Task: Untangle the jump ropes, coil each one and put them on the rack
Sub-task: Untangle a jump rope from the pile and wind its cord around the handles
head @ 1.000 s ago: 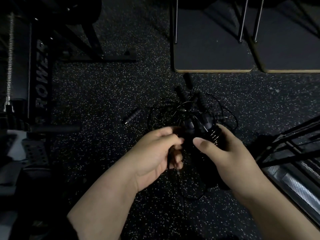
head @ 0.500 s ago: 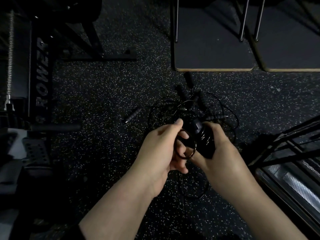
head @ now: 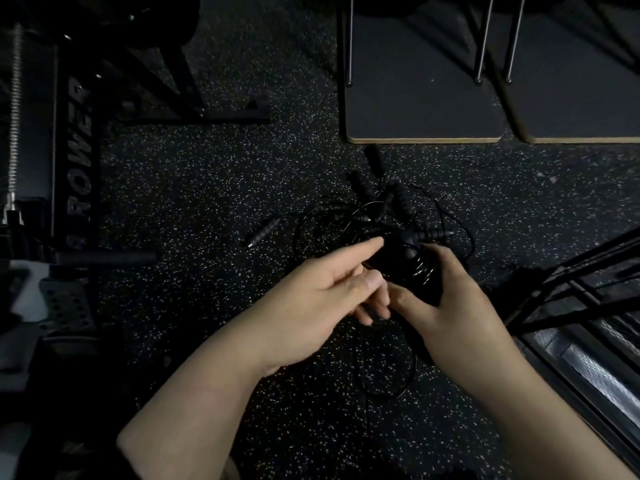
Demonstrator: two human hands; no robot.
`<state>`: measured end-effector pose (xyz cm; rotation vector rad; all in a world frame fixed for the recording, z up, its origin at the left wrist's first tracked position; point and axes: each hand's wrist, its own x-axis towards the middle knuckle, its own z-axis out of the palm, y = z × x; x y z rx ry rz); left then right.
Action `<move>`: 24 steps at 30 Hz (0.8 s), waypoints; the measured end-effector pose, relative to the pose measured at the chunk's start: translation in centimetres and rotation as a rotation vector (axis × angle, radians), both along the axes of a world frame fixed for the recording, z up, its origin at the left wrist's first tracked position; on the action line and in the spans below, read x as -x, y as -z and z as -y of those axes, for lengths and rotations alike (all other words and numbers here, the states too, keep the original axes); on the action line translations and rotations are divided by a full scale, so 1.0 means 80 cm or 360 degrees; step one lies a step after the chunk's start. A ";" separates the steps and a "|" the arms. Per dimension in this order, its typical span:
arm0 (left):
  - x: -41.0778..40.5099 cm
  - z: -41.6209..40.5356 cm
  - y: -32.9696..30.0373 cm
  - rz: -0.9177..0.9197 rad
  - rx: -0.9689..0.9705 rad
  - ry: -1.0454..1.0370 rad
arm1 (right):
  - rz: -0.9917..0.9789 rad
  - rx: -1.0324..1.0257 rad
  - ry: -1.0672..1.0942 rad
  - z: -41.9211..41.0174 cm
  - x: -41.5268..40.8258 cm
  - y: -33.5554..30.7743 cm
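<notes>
I see my right hand (head: pixel 460 306) wrapped around a coiled bundle of black jump rope (head: pixel 412 268), thumb and fingers curled on it, with shiny loops of cord showing just above the thumb. My left hand (head: pixel 311 306) sits just beside it with the index finger stretched straight toward the bundle and the other fingers loosely bent near the right thumb; I cannot tell whether they pinch a strand. Beyond the hands the tangled pile of ropes (head: pixel 381 216) lies on the speckled rubber floor (head: pixel 207 188), several ribbed handles poking out, and one loose handle (head: pixel 265 232) lies apart to its left. A thin loop of cord hangs below the hands. On the black frame (head: pixel 78 161) at left I read white letters "OWER". Dark bars of a rack (head: pixel 571 282) stand at right.
</notes>
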<state>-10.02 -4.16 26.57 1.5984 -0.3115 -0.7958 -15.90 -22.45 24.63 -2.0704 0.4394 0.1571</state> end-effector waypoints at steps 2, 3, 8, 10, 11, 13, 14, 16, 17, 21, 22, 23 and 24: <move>-0.001 0.000 0.001 0.0127 -0.0121 0.0036 | -0.0032 0.0015 -0.0042 -0.002 0.000 -0.001; -0.001 0.001 0.001 0.0153 -0.0148 0.0012 | -0.0040 0.0005 -0.0048 -0.004 0.000 -0.002; -0.009 -0.004 0.007 0.0358 -0.0428 -0.0100 | -0.0052 -0.0008 -0.0226 -0.004 0.003 -0.005; -0.009 -0.004 0.012 0.0479 -0.0535 -0.0204 | -0.0035 0.0009 -0.0264 -0.007 0.003 -0.006; -0.008 -0.003 0.015 0.0528 -0.0568 -0.0259 | -0.0042 0.0011 -0.0234 -0.008 0.002 -0.007; -0.006 0.001 0.017 0.0610 -0.0578 -0.0329 | -0.0041 -0.0031 -0.0195 -0.009 0.001 -0.008; -0.005 0.003 0.017 0.0646 -0.0570 -0.0343 | -0.0029 -0.0054 -0.0220 -0.009 0.001 -0.007; -0.004 0.006 0.016 0.0712 -0.0556 -0.0362 | -0.0031 -0.0116 -0.0209 -0.007 -0.001 -0.006; -0.003 0.006 0.015 0.0751 -0.0555 -0.0366 | -0.0008 -0.0154 -0.0182 -0.007 -0.002 -0.006; 0.000 0.007 0.011 0.0821 -0.0365 -0.0417 | 0.0055 -0.0632 0.0078 -0.003 -0.003 -0.006; 0.001 0.007 0.009 0.0715 -0.0240 -0.0448 | 0.0041 -0.0768 0.0139 -0.002 -0.004 -0.005; 0.002 0.007 0.007 0.0593 -0.0129 -0.0477 | 0.0026 -0.0858 0.0186 0.000 -0.004 -0.003; 0.003 0.007 0.005 0.0503 -0.0055 -0.0508 | 0.0008 -0.0913 0.0216 0.002 -0.004 -0.002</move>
